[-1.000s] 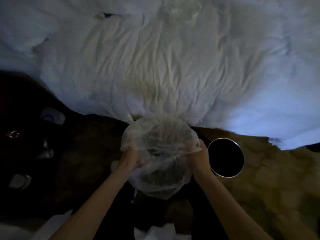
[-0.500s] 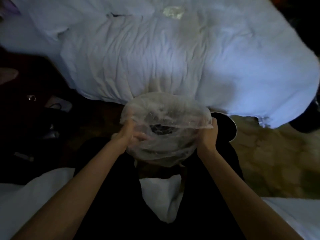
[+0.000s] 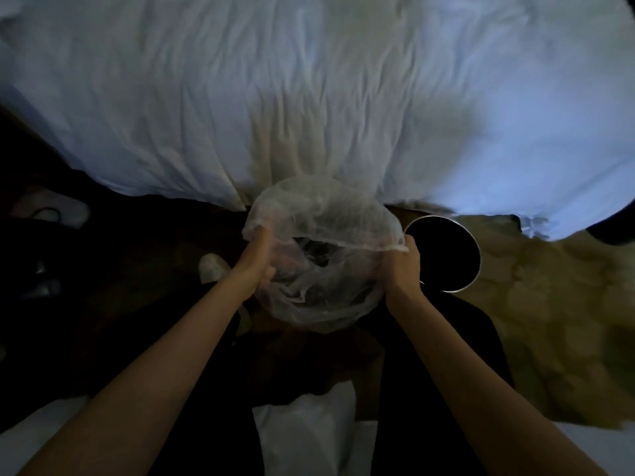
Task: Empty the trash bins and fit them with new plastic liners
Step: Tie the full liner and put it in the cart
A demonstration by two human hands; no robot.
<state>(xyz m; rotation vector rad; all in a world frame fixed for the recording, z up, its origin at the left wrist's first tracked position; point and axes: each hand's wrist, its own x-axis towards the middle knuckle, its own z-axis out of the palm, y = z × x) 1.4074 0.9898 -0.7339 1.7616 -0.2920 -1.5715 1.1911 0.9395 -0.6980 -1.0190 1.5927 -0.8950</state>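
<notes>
A thin clear plastic liner [image 3: 323,214] is held open like a bowl in front of me, its mouth facing up. My left hand [image 3: 256,257] grips its left edge, fingers tucked inside the film. My right hand [image 3: 402,266] pinches the rim on the right side. Dark shapes show through the bottom of the liner; I cannot tell what they are. Just right of my right hand a round trash bin [image 3: 472,249] with a shiny metal rim stands on the floor, its inside dark and without a liner.
A bed with a wrinkled white sheet [image 3: 309,97] fills the upper half of the view. Dark floor lies at the left with pale objects [image 3: 51,211] on it. A mottled tan rug [image 3: 549,321] spreads to the right. White fabric [image 3: 305,431] hangs below my arms.
The view has shifted over the bed. Both hands keep their grip on the liner, and more of the bin's rim shows beside my right hand than half a second ago.
</notes>
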